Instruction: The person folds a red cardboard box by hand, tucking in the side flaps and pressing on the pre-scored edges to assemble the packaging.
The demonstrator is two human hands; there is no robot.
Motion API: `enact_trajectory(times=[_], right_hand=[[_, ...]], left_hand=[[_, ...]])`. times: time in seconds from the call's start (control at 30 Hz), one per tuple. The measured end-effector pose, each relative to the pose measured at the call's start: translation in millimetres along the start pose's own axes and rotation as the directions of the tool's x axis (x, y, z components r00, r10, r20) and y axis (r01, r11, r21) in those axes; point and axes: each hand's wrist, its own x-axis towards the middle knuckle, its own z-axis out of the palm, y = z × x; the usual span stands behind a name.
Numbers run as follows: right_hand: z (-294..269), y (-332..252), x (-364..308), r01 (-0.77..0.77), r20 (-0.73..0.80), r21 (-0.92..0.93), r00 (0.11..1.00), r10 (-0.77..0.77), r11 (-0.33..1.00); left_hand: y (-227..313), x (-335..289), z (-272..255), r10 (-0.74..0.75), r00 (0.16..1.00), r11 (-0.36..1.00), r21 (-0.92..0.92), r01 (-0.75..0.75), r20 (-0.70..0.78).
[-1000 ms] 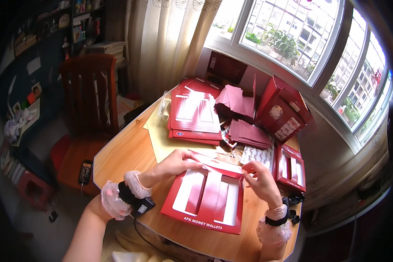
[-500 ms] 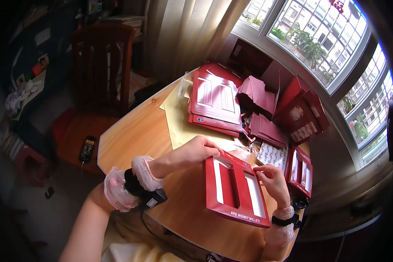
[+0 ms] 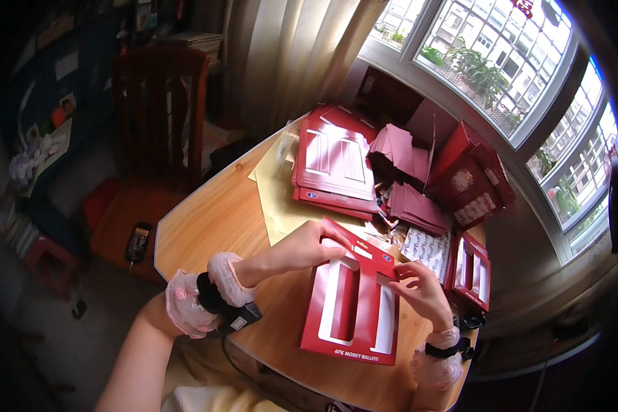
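Two hands hold one red box with cut-out windows (image 3: 365, 302). Left hand (image 3: 302, 247) has its thumb and fingers closed on the top left corner, by the raised flap. Right hand (image 3: 422, 292) pinches the right edge near the top, with its fingers bent. The box is between the hands and hangs down toward the person. It has two long windows with white inside. I cannot tell if its bottom touches the wooden table (image 3: 202, 216) under it.

Just past the left hand is a big yellow sheet (image 3: 275, 209). A stack of flat red boxes (image 3: 336, 154) sits partly on it, farther past the grip. Past the right hand are a pile of dark pink cards (image 3: 419, 207) and, behind it, another pile of pink cards (image 3: 395, 144). A tall red box (image 3: 477, 182) stands behind them. Near the right hand lies a white sheet with a pattern (image 3: 426, 248). Just right of that is a smaller-looking red box (image 3: 470, 271), also with windows.

Well to the left of the grip, a black phone (image 3: 139, 242) lies on the seat of a brown chair (image 3: 165, 213).
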Motion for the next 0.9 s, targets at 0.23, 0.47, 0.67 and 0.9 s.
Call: enact_trajectory(times=[0.23, 0.47, 0.67, 0.9], right_hand=[[20.6, 7.7, 1.4, 0.139, 0.01, -0.09, 0.99, -0.138, 0.986], [3.0, -11.6, -8.3, 0.161, 0.023, -0.11, 0.987, -0.159, 0.981], [3.6, -28.1, -14.8, 0.182, -0.055, -0.332, 0.976, -0.212, 0.926], [19.0, -37.2, -11.3, 0.162, -0.063, -0.304, 0.98, -0.19, 0.939]], left_hand=[[1.2, -5.7, 3.0, 0.035, 0.998, 0.991, 0.127, -0.042, 0.061], [5.7, -4.1, 2.6, 0.093, 0.988, 0.971, 0.206, -0.117, 0.123], [5.5, -3.9, 6.8, 0.123, 0.991, 0.97, 0.205, -0.132, 0.056], [1.0, -5.3, 5.6, 0.174, 0.982, 0.956, 0.225, -0.186, 0.075]])
